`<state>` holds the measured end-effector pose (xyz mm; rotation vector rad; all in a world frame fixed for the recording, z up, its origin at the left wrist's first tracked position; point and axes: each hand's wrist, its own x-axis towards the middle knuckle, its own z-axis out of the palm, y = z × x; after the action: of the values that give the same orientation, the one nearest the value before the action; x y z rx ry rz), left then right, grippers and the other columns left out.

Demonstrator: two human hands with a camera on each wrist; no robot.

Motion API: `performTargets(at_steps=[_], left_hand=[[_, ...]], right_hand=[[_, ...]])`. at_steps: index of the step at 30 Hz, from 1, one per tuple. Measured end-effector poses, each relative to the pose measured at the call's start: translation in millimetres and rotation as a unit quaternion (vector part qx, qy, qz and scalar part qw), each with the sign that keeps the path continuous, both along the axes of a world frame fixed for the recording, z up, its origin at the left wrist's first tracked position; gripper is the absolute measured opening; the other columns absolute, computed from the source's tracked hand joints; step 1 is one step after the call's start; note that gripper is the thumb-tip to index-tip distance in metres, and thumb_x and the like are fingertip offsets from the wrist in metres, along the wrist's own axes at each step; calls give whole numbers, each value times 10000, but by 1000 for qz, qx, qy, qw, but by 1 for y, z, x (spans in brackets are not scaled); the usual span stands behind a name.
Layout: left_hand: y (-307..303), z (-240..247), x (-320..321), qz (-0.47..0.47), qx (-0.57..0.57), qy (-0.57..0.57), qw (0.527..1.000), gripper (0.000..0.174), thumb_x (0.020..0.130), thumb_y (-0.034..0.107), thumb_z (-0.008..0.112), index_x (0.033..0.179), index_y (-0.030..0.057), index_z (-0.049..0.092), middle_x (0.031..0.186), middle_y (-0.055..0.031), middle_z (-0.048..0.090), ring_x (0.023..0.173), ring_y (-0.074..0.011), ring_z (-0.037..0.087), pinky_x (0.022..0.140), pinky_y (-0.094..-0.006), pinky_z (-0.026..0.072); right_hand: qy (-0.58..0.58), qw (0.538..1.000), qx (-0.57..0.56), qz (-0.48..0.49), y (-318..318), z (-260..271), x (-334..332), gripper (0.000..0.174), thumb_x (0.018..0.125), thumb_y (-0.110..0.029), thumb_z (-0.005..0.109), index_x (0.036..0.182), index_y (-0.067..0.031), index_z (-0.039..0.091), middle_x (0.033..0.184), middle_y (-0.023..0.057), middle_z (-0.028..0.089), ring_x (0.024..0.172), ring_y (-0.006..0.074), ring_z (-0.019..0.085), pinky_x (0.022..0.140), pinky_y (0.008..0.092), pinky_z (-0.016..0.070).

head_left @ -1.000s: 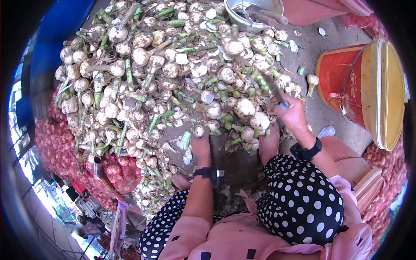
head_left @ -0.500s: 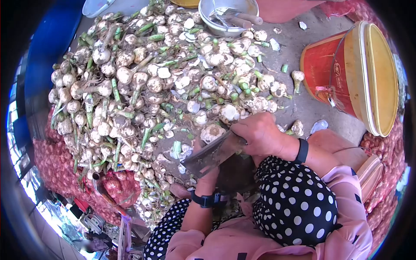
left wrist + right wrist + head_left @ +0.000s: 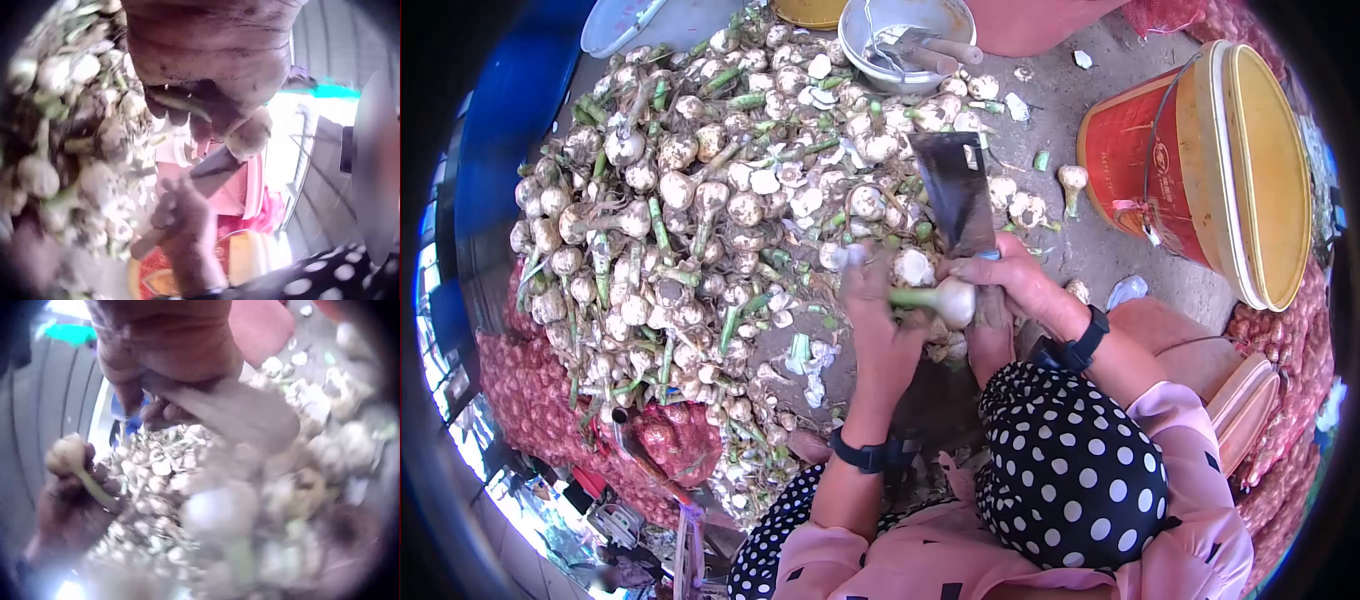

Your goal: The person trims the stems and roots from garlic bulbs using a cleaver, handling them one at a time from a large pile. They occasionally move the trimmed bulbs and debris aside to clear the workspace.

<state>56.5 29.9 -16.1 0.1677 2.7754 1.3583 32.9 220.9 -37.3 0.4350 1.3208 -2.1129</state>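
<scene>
In the head view my left hand (image 3: 878,315) holds a garlic bulb by its green stem, with the pale bulb (image 3: 953,302) pointing toward my right hand. The left wrist view shows the same garlic bulb (image 3: 249,134) beside the curled fingers, its stem under the palm. My right hand (image 3: 1012,272) grips a cleaver, whose broad dark blade (image 3: 960,190) points away from me. Its wooden handle (image 3: 256,419) sticks out below that palm in the right wrist view. Just beyond the held bulb lies a cut garlic bulb (image 3: 914,267).
A wide heap of garlic (image 3: 680,190) with stems covers the floor ahead and left. Behind it stands a white basin (image 3: 860,55) with wooden-handled tools. A red and yellow bucket (image 3: 1140,150) stands at right. Red net sacks (image 3: 530,390) lie at left. A bare foot (image 3: 992,345) is close to the hands.
The cleaver crossed to the left over my left hand, then swung back, blade pointing away. My left hand, low by a bulb before, has risen with a stemmed garlic bulb. The head view has shifted.
</scene>
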Motion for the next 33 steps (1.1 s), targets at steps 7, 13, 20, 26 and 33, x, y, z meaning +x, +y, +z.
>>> performTargets(at_steps=[7,13,20,26,33], left_hand=[[21,1,23,227,502,-316,773,302,927,101,474,1207,-10,486,1099,-106,577,883,-164,607,764,-285,507],[5,2,13,17,132,-306,943,524,705,131,703,1189,-3,556,1089,-150,619,969,-252,602,847,-342,471],[-92,-99,55,354,123,-109,921,510,742,-4,623,1226,-35,468,1112,-128,545,976,-222,540,857,-323,457],[-231,-160,115,560,-104,-212,794,353,777,158,683,1048,-16,540,926,-103,617,804,-226,576,766,-336,467],[-260,-183,123,496,-210,-287,793,453,733,184,678,1108,-33,546,1037,-218,632,989,-351,606,869,-400,452]], right_hand=[[399,840,349,114,-21,-2,8,92,696,-134,713,722,-70,652,619,65,602,559,237,599,528,333,474],[405,820,380,139,0,-10,-1,119,672,-103,667,787,-72,672,661,108,620,552,244,604,517,337,476],[108,935,332,-59,19,-20,-1,71,798,-47,634,855,-12,656,645,-24,576,523,50,501,488,209,395],[131,914,383,26,3,-29,7,101,787,-70,679,864,-6,666,697,-32,612,628,36,531,578,206,429],[202,896,388,81,-9,-25,11,61,755,-28,678,806,-3,655,690,4,624,652,63,551,622,226,453]])
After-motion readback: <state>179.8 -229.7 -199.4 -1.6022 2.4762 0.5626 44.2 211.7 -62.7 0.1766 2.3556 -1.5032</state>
